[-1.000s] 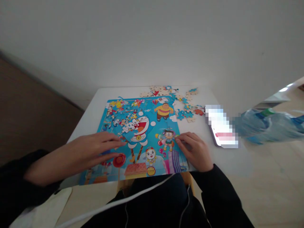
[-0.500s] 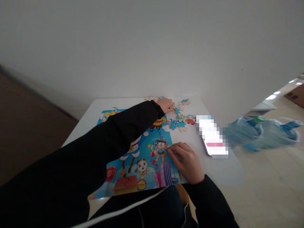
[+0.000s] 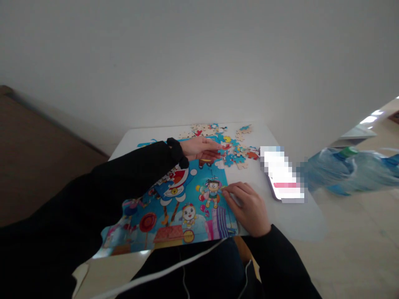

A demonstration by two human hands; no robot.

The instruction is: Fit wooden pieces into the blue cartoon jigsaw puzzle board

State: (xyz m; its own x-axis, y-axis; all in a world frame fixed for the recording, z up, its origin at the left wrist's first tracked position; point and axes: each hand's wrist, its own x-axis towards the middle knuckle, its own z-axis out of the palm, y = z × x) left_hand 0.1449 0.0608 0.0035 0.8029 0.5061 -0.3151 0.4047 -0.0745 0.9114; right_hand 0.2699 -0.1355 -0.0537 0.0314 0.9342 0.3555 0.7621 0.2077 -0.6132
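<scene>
A cartoon jigsaw puzzle [image 3: 199, 224], mostly blue, lies on the white table, its left part covered by my left sleeve. My left hand [image 3: 202, 148] is over its upper edge, fingers stretched to the right and closed at the tips on a blue puzzle piece [image 3: 221, 152]. Loose puzzle pieces [image 3: 239, 159] lie just beyond those fingertips. At the puzzle's right edge my right hand [image 3: 249, 207] pinches a small yellowish puzzle piece [image 3: 223, 189], mostly hidden by the fingers, beside the printed figure with glasses.
More loose pieces [image 3: 205, 128] are spread along the table's back edge by the wall. A phone [image 3: 285, 176] with a lit, blurred screen lies on the right of the table [image 3: 249, 176]. Plastic bottles [image 3: 336, 166] are beyond the right edge. A white cable [image 3: 174, 270] crosses my lap.
My left hand has drawn back from the loose pieces, toward me and leftward, with a blue piece at its fingertips. My right hand stays at the puzzle's right edge. The view has shifted slightly.
</scene>
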